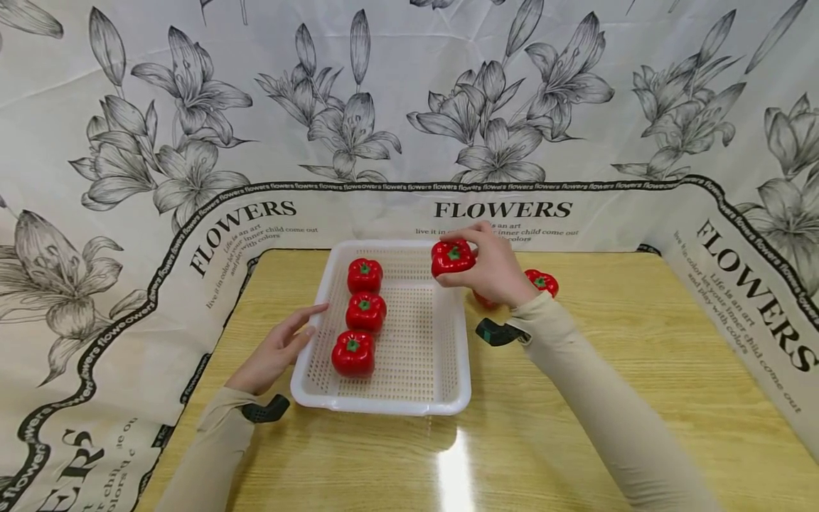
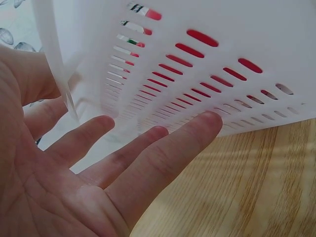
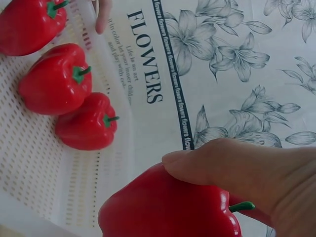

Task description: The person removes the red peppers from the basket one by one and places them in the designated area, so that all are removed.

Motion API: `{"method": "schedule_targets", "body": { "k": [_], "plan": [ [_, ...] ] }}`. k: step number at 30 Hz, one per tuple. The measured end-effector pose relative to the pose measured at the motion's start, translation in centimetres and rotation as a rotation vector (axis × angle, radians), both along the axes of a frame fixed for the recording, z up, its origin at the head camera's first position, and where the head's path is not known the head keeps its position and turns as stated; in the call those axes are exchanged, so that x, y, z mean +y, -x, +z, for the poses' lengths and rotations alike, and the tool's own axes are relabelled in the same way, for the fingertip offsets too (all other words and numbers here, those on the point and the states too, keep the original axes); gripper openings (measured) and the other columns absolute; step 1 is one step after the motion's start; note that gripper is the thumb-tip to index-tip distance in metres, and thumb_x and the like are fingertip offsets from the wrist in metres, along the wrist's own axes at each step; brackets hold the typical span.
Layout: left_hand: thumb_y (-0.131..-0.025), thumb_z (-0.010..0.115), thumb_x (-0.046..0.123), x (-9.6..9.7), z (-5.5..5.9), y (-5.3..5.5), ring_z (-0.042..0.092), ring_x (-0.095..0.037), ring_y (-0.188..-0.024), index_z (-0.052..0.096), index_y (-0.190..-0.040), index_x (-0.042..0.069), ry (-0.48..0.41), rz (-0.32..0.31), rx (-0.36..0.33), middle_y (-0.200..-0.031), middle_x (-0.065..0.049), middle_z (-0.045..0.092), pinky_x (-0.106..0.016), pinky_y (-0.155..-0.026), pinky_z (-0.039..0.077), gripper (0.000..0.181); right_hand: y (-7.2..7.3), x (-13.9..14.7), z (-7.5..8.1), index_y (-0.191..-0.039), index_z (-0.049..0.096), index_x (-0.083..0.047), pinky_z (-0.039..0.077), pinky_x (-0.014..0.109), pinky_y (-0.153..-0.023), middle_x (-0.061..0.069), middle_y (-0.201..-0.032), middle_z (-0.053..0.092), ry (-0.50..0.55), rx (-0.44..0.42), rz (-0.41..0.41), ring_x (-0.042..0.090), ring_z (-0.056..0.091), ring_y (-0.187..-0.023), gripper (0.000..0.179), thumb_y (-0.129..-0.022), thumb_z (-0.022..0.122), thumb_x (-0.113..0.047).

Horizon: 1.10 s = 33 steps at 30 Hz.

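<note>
My right hand [image 1: 491, 267] grips a red bell pepper [image 1: 453, 257] above the back right corner of the white plastic basket [image 1: 384, 407]. The same pepper [image 3: 168, 210] shows close up in the right wrist view, with the thumb across it. Inside the basket, three red bell peppers stand in a row along the left side: a back one [image 1: 365, 275], a middle one [image 1: 366, 312] and a front one [image 1: 354, 354]. At the basket's left wall, my left hand [image 1: 275, 352] rests against the rim, its fingers [image 2: 163, 163] nearly straight along the slotted outside.
To the right of the basket, partly behind my right hand and wrist, lie a red pepper [image 1: 541, 282] and another red one [image 1: 486, 300]. The wooden table [image 1: 544, 441] meets a flower-printed cloth [image 1: 371, 213] at the back and sides.
</note>
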<state>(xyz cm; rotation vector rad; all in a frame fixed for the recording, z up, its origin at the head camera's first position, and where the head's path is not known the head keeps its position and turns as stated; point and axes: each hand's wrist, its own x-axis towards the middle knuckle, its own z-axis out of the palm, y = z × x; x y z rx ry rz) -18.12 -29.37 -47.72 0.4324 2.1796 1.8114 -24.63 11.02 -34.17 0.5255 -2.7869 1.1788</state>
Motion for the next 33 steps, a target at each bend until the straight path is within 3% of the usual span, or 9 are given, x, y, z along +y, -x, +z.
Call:
{"method": "schedule_targets", "body": {
  "k": [10,20,33],
  "plan": [
    [-0.12,0.048,0.027,0.2,-0.1,0.1,0.041,-0.054,-0.151,0.038,-0.171,0.017,0.011,0.002,0.005,-0.181,-0.015,0.016,-0.055,-0.101,0.06,0.053,-0.6,2.9,1.1,-0.148,0.068,-0.013,0.062,0.058,-0.086,0.018,-0.14,0.053,-0.012,-0.039,-0.059,0.042,0.06,-0.118,0.069,-0.085,0.095,-0.023],
    [-0.12,0.047,0.027,0.0,0.0,0.0,0.041,-0.055,-0.151,0.037,-0.171,0.016,0.013,0.01,0.006,-0.181,-0.016,0.015,-0.055,-0.102,0.059,0.053,-0.8,5.8,2.0,-0.151,0.066,-0.014,0.061,0.059,-0.089,0.021,-0.14,0.051,-0.015,-0.043,-0.121,0.046,0.062,-0.118,0.07,-0.088,0.095,-0.025],
    [-0.12,0.048,0.026,0.1,0.1,-0.1,0.044,-0.055,-0.149,0.037,-0.171,0.016,0.009,0.017,0.001,-0.18,-0.016,0.017,-0.055,-0.1,0.06,0.053,-1.3,11.2,0.8,-0.152,0.063,-0.01,0.058,0.035,-0.069,0.027,-0.146,0.047,-0.02,-0.014,-0.21,0.05,0.057,-0.117,0.071,-0.091,0.093,-0.029]
  ]
}}
